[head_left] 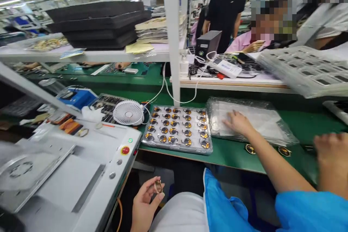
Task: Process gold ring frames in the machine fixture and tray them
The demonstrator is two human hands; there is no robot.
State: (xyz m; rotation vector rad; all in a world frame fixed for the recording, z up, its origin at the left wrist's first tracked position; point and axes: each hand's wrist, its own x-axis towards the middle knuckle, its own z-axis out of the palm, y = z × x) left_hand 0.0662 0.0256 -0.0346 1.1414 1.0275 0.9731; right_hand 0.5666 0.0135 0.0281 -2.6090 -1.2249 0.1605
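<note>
My left hand (148, 203), low in front of my lap, pinches a small gold-coloured ring (158, 187) between thumb and fingers. Over the bench, my right hand (239, 123) is spread on a clear plastic bag (272, 116) with white sheets or flat trays inside. Left of that bag lies a clear tray (178, 148) with rows of round black-and-orange parts (187, 133), each with a curled dark tail. Two round gold-rimmed parts (250, 148) lie on the green bench near its front edge, one on either side of my right forearm.
At far right is another person's blurred hand (330, 148). A white machine (89, 174) with a red button (125, 150) stands at left. Behind it are a white fan (128, 112) and a blue device (77, 97). A white post (174, 43) carries shelves; stacked trays (312, 65) overhang the right one.
</note>
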